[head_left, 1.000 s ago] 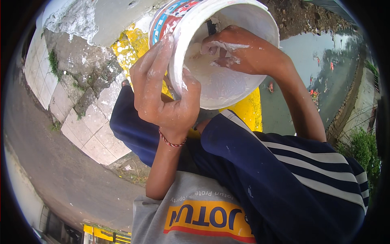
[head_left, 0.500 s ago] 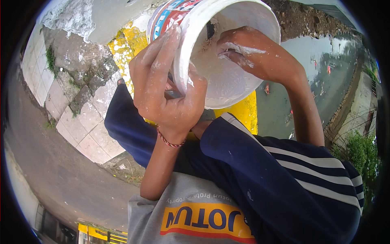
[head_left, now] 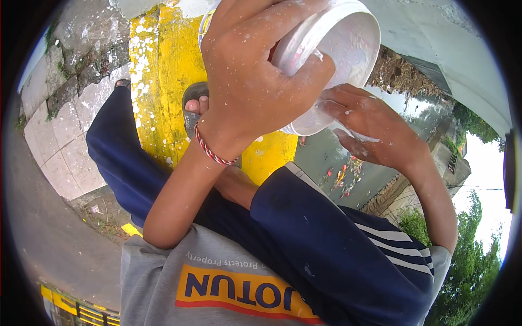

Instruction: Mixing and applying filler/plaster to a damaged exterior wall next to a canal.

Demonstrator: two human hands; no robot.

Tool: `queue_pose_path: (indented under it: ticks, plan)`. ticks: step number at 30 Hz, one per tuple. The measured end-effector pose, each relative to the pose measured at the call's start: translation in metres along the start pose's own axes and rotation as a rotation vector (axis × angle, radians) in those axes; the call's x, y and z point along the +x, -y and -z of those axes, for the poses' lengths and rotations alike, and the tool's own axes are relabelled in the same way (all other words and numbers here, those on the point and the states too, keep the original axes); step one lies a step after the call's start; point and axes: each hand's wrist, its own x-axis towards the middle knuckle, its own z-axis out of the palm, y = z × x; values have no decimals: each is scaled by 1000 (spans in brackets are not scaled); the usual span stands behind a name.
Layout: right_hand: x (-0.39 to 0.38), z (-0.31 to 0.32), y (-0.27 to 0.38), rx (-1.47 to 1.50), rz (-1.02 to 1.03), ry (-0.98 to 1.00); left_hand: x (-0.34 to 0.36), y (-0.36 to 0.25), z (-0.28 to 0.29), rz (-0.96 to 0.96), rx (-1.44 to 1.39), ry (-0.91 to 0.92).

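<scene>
A white plastic bucket point(head_left: 353, 49), smeared inside, is tilted on its side at the top of the view. My left hand point(head_left: 261, 81), specked white and with a braided bracelet at the wrist, grips its rim with curled fingers. My right hand point(head_left: 380, 130), with white smears, is at the bucket's lower edge; its fingers touch the inside near the rim and the thumb is held apart. Some fingertips are hidden. Below them are my legs in navy striped trousers point(head_left: 315, 239), and a sandalled foot point(head_left: 198, 106) rests on a yellow ledge point(head_left: 163, 65).
Murky water with litter point(head_left: 364, 174) lies below the ledge on the right, beside a pale wall point(head_left: 451, 60). Broken pale tiles point(head_left: 65, 163) and a paved road point(head_left: 60, 233) are on the left. Trees point(head_left: 457, 277) stand at lower right, a yellow railing point(head_left: 76, 304) at lower left.
The view has shifted, showing more yellow ledge and wall. The bucket is turned more away, with my left hand higher over it. My right hand has moved from deep inside down to the edge, fingers spreading.
</scene>
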Motion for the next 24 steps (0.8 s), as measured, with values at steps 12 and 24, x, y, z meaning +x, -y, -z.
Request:
queue_pose_path:
  ticks: [12,24]
  plan:
    - [7,-24,-40,145,97,27,1,-17,1,68,15,71]
    - [29,-45,-34,3,50,18,-4,-3,12,138,-70,53]
